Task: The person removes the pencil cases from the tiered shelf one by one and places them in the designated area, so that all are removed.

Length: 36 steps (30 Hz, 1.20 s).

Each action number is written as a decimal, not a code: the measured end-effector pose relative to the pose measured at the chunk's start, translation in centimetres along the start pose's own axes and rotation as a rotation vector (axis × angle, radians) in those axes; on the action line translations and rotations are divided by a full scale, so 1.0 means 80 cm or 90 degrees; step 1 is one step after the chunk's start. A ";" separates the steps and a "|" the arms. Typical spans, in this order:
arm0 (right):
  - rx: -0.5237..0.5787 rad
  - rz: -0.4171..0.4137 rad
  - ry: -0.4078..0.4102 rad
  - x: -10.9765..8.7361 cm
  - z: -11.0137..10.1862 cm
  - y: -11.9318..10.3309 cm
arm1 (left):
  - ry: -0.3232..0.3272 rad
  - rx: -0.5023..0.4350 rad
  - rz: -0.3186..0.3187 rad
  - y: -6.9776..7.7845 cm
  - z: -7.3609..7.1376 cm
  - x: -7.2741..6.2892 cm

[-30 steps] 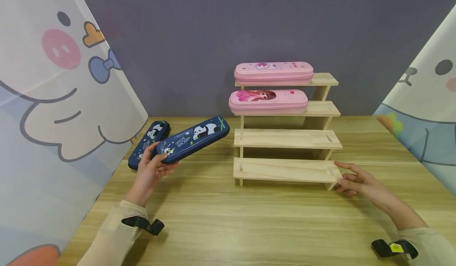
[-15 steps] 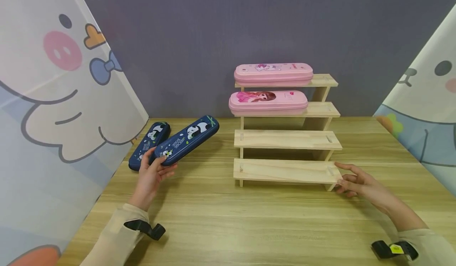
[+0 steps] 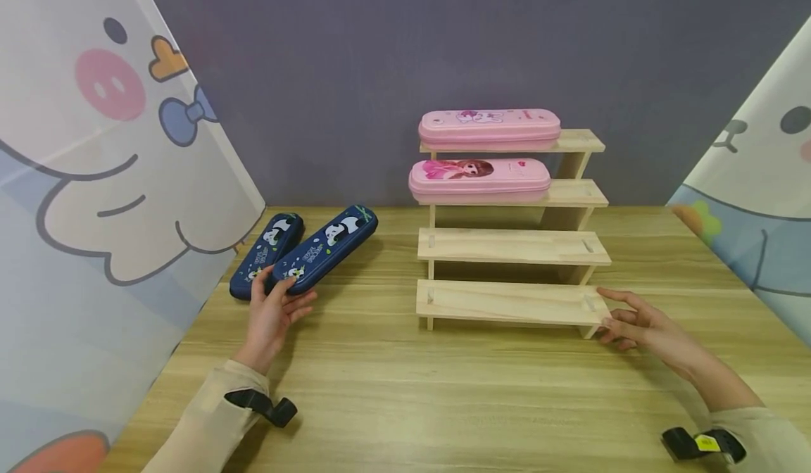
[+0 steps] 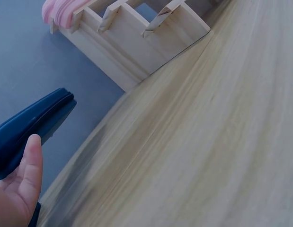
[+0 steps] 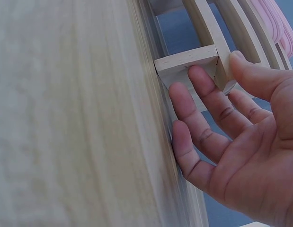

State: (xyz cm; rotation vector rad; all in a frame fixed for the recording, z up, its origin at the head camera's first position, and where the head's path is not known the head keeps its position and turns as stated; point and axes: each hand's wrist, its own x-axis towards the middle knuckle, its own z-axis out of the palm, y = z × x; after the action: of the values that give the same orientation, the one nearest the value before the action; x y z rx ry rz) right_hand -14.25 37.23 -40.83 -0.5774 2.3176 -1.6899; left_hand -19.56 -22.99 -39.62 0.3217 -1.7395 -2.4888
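Touching held case (image 3: 326, 249), perhaps: second case (image 3: 266, 249)

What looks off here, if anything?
The upper pink case and lower pink case sit off-centre, leaving the right ends of their wooden shelves bare; the lower one seems to overhang at the left. No spills or damage visible.

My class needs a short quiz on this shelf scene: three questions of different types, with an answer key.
1. Multiple choice: what colour is the pencil case in the left hand?
A) pink
B) blue
C) green

2. True or false: the right hand touches the wooden rack.

3. Count: how many pink cases lie on the rack?

Key: 1 B; 2 true; 3 two.
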 end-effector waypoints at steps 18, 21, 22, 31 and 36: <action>-0.001 0.008 0.004 -0.001 0.001 0.000 | 0.034 -0.061 -0.045 -0.008 0.001 -0.002; -0.003 0.004 0.008 0.000 0.001 -0.001 | 0.041 -0.070 -0.052 -0.008 0.001 -0.003; -0.002 0.002 0.009 0.000 0.001 -0.001 | 0.044 -0.074 -0.056 -0.008 0.001 -0.003; 0.020 -0.009 -0.005 0.000 0.000 -0.001 | 0.069 -0.126 -0.083 -0.008 0.000 -0.003; 0.019 -0.012 -0.003 0.001 -0.001 -0.001 | 0.081 -0.147 -0.089 -0.006 0.001 -0.004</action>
State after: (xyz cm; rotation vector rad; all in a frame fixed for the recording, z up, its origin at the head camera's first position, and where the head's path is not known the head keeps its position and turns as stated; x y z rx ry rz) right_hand -14.35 37.23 -40.77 -0.5989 2.2872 -1.7265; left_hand -19.26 -22.70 -40.00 0.5851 -1.4117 -2.6649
